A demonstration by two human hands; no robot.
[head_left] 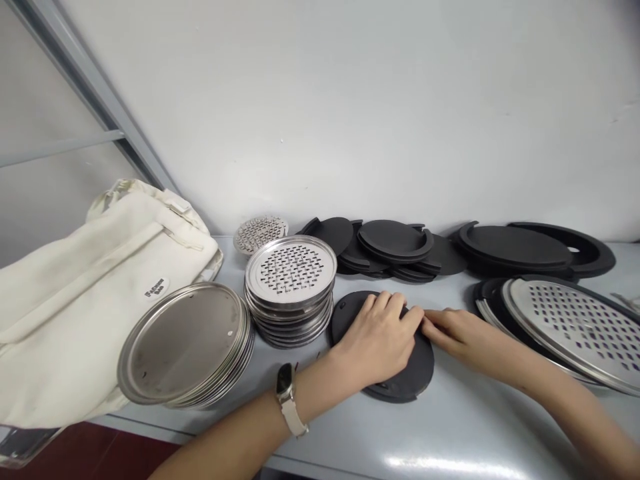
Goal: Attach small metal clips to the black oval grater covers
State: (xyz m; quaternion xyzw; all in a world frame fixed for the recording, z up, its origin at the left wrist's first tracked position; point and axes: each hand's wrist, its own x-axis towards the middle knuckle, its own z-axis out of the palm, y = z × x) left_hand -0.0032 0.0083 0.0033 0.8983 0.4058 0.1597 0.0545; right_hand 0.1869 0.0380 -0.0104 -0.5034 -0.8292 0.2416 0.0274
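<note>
A flat black disc [407, 383] lies on the grey tabletop in front of me. Across its top rests my left hand [383, 333], with a watch on the wrist; its fingers curl over the disc's far side, the tips hidden. My right hand [450, 330] is closed at the disc's right edge, thumb and fingers together where the left fingers end. Just left of the disc stands a stack of round metal plates [291, 273] with a slotted top plate. Nearer me on the left is a stack of plain round metal trays [185, 343].
A cream backpack [150, 267] lies at the left. Along the wall are several black discs and rims [395, 237] and larger black rings [590, 257]. At the right, perforated oval metal plates [585, 327] lie stacked. A small perforated plate [260, 233] sits behind the metal stack.
</note>
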